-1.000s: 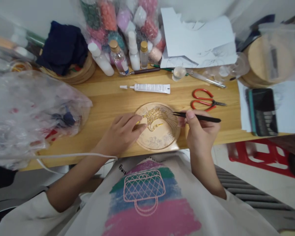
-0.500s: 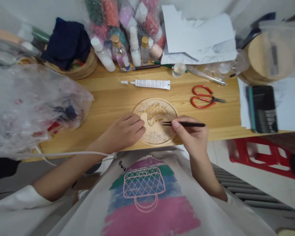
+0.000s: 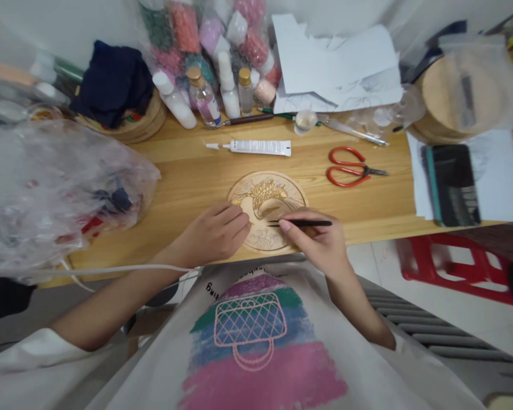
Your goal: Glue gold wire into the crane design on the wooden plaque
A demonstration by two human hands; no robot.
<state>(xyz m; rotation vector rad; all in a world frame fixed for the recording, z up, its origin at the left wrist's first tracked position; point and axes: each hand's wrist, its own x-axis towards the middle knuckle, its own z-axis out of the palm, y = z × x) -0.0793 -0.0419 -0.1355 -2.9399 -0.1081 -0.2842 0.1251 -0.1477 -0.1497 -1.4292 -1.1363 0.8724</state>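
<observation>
A round wooden disc lies near the table's front edge, with a printed wave design partly covered in gold cord. My right hand grips black tweezers between thumb and fingers, at the disc's right side. The tweezers point left, their tips over the disc's middle; whether anything is between the tips is too small to tell. My left hand rests at the disc's left edge with its fingers curled together. What those fingers pinch, if anything, is hidden.
Behind the disc lie a white tube and red-handled scissors. Several bottles and papers line the back. A plastic bag stands left; a phone lies right. A white cable crosses near my left forearm.
My right hand has moved left and slightly nearer to me with the tweezers, their tips now further over the disc. My left hand has stayed nearly in place. The view has shifted slightly.
</observation>
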